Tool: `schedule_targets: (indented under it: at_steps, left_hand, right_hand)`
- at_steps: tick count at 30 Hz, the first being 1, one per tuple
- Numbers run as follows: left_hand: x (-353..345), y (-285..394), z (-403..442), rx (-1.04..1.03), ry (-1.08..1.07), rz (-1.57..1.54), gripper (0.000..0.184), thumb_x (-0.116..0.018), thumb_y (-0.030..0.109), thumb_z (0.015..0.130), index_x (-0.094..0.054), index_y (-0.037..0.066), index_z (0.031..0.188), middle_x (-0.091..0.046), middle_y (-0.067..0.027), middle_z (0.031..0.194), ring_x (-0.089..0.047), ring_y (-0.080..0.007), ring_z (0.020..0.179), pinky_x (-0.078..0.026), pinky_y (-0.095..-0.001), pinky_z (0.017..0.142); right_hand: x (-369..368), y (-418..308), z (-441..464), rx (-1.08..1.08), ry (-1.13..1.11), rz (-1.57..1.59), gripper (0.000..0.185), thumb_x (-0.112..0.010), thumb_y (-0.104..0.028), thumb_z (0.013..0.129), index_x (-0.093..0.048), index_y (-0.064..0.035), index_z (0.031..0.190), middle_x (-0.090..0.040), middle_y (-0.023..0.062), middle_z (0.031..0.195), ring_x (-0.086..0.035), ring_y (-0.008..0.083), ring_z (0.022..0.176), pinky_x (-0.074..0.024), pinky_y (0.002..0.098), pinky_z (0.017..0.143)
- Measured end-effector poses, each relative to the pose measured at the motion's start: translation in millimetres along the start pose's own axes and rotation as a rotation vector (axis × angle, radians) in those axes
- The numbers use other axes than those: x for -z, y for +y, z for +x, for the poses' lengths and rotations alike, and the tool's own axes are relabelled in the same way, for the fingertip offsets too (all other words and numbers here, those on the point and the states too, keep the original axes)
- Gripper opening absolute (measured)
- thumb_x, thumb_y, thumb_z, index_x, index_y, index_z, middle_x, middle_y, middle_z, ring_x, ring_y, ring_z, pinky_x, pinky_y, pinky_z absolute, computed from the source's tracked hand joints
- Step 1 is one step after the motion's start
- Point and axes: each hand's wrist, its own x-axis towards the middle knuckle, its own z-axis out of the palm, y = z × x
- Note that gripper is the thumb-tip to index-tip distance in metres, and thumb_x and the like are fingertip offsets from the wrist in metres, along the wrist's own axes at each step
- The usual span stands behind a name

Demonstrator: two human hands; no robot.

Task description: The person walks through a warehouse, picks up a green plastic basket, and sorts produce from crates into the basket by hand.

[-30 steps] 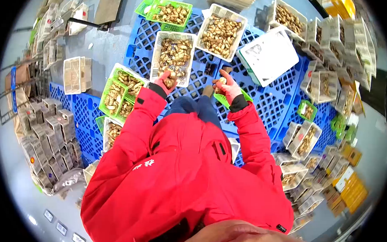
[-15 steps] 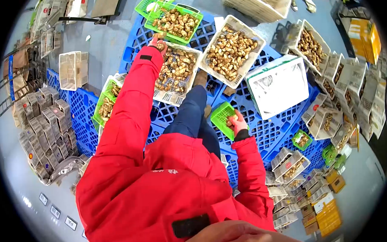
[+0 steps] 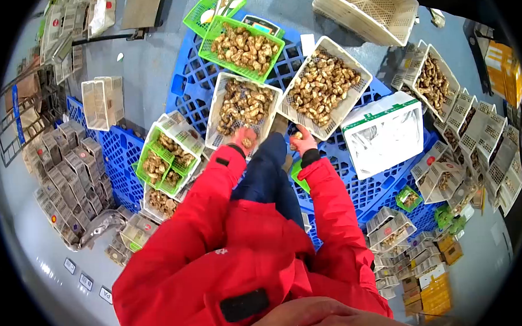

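Note:
My left hand (image 3: 245, 140) is at the near edge of a white basket (image 3: 218, 110) of brown-and-white mushrooms (image 3: 247, 103), its fingers closed on a mushroom. My right hand (image 3: 302, 141) holds another mushroom (image 3: 298, 135) between its fingers, just below a second white basket (image 3: 362, 86) full of mushrooms. Under my right wrist a small green basket (image 3: 299, 176) shows in part. Behind the first white basket, a green basket (image 3: 206, 52) of mushrooms touches a digital scale (image 3: 261, 26).
Blue pallets (image 3: 180, 85) lie under the baskets. A white foam box (image 3: 384, 138) stands at the right, a divided green basket (image 3: 151, 145) at the left. Empty white crates (image 3: 365, 13) are at the back; stacked crates (image 3: 71, 169) line the far left, more the right.
My left hand went out to the back green basket, then came back to the near edge of the white basket. My right hand dipped to the small green basket and has moved up from it.

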Motion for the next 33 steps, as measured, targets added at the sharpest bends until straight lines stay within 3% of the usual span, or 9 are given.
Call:
schedule_targets:
  at_steps: [1, 4, 7, 15, 21, 22, 25, 30, 33]
  left_hand:
    - [27, -14, 3, -0.188, -0.007, 0.703, 0.037, -0.066, 0.019, 0.068, -0.047, 0.009, 0.099, -0.058, -0.0072, 0.081, -0.056, -0.0237, 0.078, -0.046, -0.0356, 0.068]
    - [32, -37, -20, -0.276, -0.346, 0.810, 0.034, -0.055, 0.014, 0.077, -0.042, 0.013, 0.108, -0.050, -0.0094, 0.104, -0.051, -0.0255, 0.090, -0.045, -0.0410, 0.068]
    - [1, -34, -38, 0.070, 0.176, 0.145, 0.034, -0.057, 0.026, 0.079, -0.042, 0.014, 0.107, -0.050, -0.0066, 0.097, -0.050, -0.0231, 0.082, -0.045, -0.0424, 0.065]
    - [33, -18, -28, 0.050, -0.038, 0.069, 0.044, -0.059, 0.029, 0.077, -0.040, 0.011, 0.113, -0.050, -0.0094, 0.104, -0.050, -0.0274, 0.090, -0.044, -0.0433, 0.068]
    - [9, -26, -11, 0.066, -0.308, -0.117, 0.035, -0.057, 0.027, 0.079, -0.046, 0.013, 0.109, -0.054, -0.0077, 0.100, -0.052, -0.0253, 0.087, -0.044, -0.0422, 0.068]
    - [-1, -26, -18, 0.038, 0.004, 0.015, 0.031, -0.054, 0.025, 0.081, -0.047, 0.012, 0.109, -0.056, -0.0080, 0.098, -0.054, -0.0254, 0.086, -0.045, -0.0422, 0.068]
    - [-17, -31, -10, 0.009, 0.021, 0.053, 0.027, -0.052, 0.023, 0.083, -0.049, 0.011, 0.107, -0.056, -0.0072, 0.097, -0.056, -0.0242, 0.085, -0.047, -0.0426, 0.067]
    - [-25, -41, 3, -0.005, 0.097, 0.036, 0.032, -0.048, 0.031, 0.084, -0.049, 0.010, 0.108, -0.056, -0.0076, 0.100, -0.056, -0.0250, 0.088, -0.047, -0.0423, 0.072]
    - [-31, -37, 0, 0.009, 0.094, 0.018, 0.033, -0.048, 0.032, 0.084, -0.048, 0.010, 0.108, -0.056, -0.0078, 0.101, -0.056, -0.0252, 0.088, -0.047, -0.0420, 0.073]
  right_hand:
    - [-9, -18, 10, 0.097, 0.049, -0.163, 0.059, -0.063, -0.014, 0.064, -0.042, -0.0065, 0.120, -0.059, 0.0105, 0.095, -0.057, 0.0150, 0.072, -0.0452, 0.0258, 0.064]
    - [-42, -46, 53, 0.211, 0.026, -0.169, 0.062, -0.062, -0.012, 0.066, -0.037, -0.0008, 0.122, -0.054, 0.0119, 0.101, -0.054, 0.0123, 0.065, -0.0446, 0.0243, 0.057]
    - [-70, -109, 66, 0.183, -0.041, 0.026, 0.062, -0.061, -0.013, 0.066, -0.036, -0.0005, 0.122, -0.055, 0.0107, 0.098, -0.051, 0.0108, 0.060, -0.0432, 0.0239, 0.053]
    - [-95, -105, 89, 0.088, -0.267, 0.649, 0.058, -0.053, -0.001, 0.072, -0.030, -0.0040, 0.125, -0.051, 0.0057, 0.082, -0.047, 0.0122, 0.061, -0.0397, 0.0252, 0.050]
    - [-78, -83, 33, -0.168, -0.262, 0.414, 0.039, -0.051, -0.007, 0.076, -0.045, -0.0025, 0.114, -0.054, 0.0041, 0.077, -0.050, 0.0131, 0.061, -0.0434, 0.0248, 0.053]
    - [-78, -80, 27, -0.190, -0.281, 0.358, 0.039, -0.051, -0.008, 0.076, -0.045, -0.0037, 0.114, -0.055, 0.0050, 0.081, -0.052, 0.0143, 0.064, -0.0438, 0.0254, 0.056]
    - [-77, -88, 6, -0.259, -0.338, 0.190, 0.039, -0.051, -0.012, 0.074, -0.048, -0.0074, 0.113, -0.059, 0.0078, 0.093, -0.057, 0.0177, 0.073, -0.0451, 0.0270, 0.065]
    - [-107, -3, 36, 0.319, -0.402, -0.136, 0.053, -0.052, -0.014, 0.072, -0.038, -0.0100, 0.123, -0.057, 0.0092, 0.099, -0.055, 0.0175, 0.082, -0.0436, 0.0257, 0.070]
    - [-104, -14, 33, 0.174, -0.485, -0.093, 0.053, -0.052, -0.014, 0.071, -0.039, -0.0083, 0.122, -0.057, 0.0071, 0.093, -0.053, 0.0191, 0.078, -0.0427, 0.0263, 0.067]
